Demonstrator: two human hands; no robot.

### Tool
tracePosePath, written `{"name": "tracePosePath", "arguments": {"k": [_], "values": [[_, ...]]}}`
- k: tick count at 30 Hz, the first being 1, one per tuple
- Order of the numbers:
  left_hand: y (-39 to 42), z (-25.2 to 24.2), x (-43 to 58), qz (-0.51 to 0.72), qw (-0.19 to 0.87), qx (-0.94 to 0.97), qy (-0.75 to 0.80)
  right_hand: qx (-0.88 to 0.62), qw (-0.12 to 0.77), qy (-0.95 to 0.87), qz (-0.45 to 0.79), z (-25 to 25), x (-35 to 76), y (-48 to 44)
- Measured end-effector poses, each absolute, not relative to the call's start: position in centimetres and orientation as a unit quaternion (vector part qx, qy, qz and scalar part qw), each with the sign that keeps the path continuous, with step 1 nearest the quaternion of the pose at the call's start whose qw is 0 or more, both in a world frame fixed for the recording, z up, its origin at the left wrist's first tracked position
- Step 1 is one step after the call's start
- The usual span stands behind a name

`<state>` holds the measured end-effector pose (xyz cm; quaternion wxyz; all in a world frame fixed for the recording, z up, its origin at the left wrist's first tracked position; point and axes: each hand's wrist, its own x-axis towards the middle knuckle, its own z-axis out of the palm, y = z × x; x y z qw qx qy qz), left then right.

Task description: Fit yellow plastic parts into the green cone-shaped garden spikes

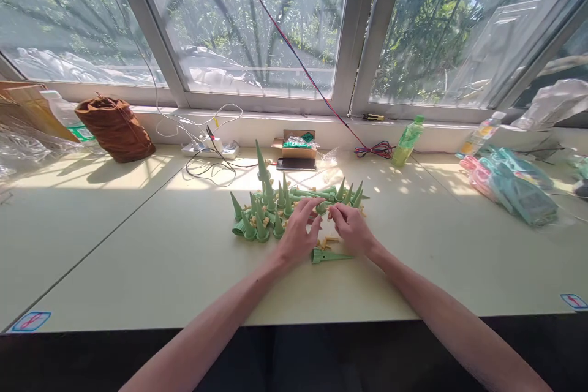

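My left hand (301, 231) is over the near side of a cluster of green plastic spikes (261, 229), its thumb and fingers apart in a curve. A green cap-like part (322, 207) shows just beyond its fingertips; I cannot tell whether they touch it. Close by, my right hand (353, 230) is closed in a pinch, and what sits between its fingertips is too small to make out. Below the hands lies a single green spike (331, 256) on its side, partly next to small yellow plastic pieces (327, 241). More spikes (351, 193) lie and stand behind my right hand.
Behind the cluster are a phone (296, 164) and a small open carton (299, 146). A power strip (215, 148) with cables and a brown pouch (114, 128) stand left. At right are a green bottle (408, 142) and bagged items (514, 187). The table's front edge (331, 323) is near.
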<state>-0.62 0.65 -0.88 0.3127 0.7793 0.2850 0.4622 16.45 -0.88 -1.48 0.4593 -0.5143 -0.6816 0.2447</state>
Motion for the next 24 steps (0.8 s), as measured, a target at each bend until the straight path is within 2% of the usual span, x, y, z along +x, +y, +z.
{"name": "tracePosePath", "arguments": {"k": [6, 13, 24], "values": [[0.99, -0.87, -0.40, 0.499, 0.385, 0.686, 0.364, -0.509, 0.483, -0.689, 0.181, -1.16, 16.54, -1.23], [0.76, -0.11, -0.40, 0.469, 0.500, 0.638, 0.350, -0.473, 0.470, -0.732, 0.142, -1.08, 16.48, -1.22], [0.87, -0.44, -0.68, 0.464, 0.493, 0.658, 0.329, -0.490, 0.463, -0.714, 0.189, -1.27, 16.56, -1.39]]}}
